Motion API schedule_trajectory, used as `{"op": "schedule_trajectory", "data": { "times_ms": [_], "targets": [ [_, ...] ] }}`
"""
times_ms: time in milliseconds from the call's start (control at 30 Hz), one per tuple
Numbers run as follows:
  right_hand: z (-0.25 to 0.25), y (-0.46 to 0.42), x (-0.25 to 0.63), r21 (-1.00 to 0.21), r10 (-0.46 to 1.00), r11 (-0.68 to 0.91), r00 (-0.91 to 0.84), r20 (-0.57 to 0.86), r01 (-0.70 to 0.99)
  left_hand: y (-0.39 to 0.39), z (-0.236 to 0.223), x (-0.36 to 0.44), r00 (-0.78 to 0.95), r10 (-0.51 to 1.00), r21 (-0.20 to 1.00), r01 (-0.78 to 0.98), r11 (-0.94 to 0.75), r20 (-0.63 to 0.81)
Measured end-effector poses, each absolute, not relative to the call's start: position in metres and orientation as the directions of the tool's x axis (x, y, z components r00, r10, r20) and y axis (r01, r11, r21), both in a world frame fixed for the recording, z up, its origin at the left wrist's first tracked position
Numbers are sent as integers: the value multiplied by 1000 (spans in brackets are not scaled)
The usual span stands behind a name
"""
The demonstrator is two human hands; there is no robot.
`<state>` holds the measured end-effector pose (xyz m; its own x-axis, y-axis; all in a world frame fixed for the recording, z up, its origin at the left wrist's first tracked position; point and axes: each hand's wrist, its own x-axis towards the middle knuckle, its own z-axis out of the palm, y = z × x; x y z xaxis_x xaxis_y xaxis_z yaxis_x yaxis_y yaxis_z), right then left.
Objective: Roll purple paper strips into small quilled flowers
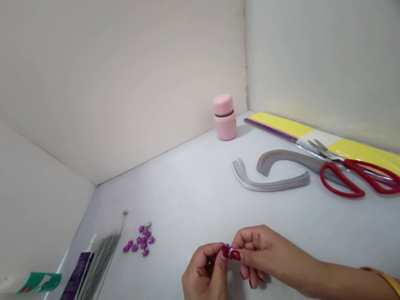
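Note:
Between the fingertips of both hands sits a small purple paper star (228,247), mostly covered by the fingers. My left hand (208,279) pinches it from the left with thumb and forefinger. From the other side my right hand (255,254) also pinches it, its lower fingers curled beneath. Further left on the table lies a loose cluster of purple paper stars (141,240), with a silvery piece (148,225) at its upper edge.
Left are a bundle of thin wires (92,281), a purple glue tube (73,284) and a green-and-white tube (41,282). A pink jar (225,118) stands at the back. Right lie grey paper strips (265,185), red-handled scissors (373,177) and a yellow sheet pack (380,150).

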<state>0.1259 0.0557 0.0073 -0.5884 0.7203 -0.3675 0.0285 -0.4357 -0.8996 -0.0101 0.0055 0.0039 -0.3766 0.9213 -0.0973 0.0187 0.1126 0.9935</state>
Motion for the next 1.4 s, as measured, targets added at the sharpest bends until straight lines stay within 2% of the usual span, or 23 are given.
{"op": "schedule_trajectory", "data": {
  "times_ms": [133, 333, 500, 700, 833, 1000, 1267, 1400],
  "targets": [
    [10, 56, 126, -890, 716, -456, -593, -368, 2, 4, 3, -11, -362, 928, 975, 220, -4, 85],
    [12, 57, 126, -887, 720, -461, -586, -373, -2, 4, 4, -11, -350, 931, 969, 248, -18, 107],
    [12, 55, 125, -882, 718, -470, -591, -368, -23, 3, 7, -8, -316, 867, 869, 441, -224, 384],
    [11, 56, 125, -875, 737, -478, -575, -355, -72, 3, 5, -8, -248, 867, 838, 466, -285, 433],
    [10, 56, 126, -880, 750, -464, -574, -330, -100, 3, 2, -8, -239, 895, 877, 402, -262, 377],
    [14, 57, 125, -884, 752, -452, -582, -308, -116, 4, 0, -9, -308, 944, 989, 117, -87, 119],
    [13, 56, 125, -910, 762, -413, -560, -324, -36, 7, 4, -7, -354, 930, 994, -82, 72, -97],
    [14, 56, 124, -915, 758, -404, -562, -333, -3, 8, 3, -5, -378, 913, 984, -136, 112, -156]
  ]
}}
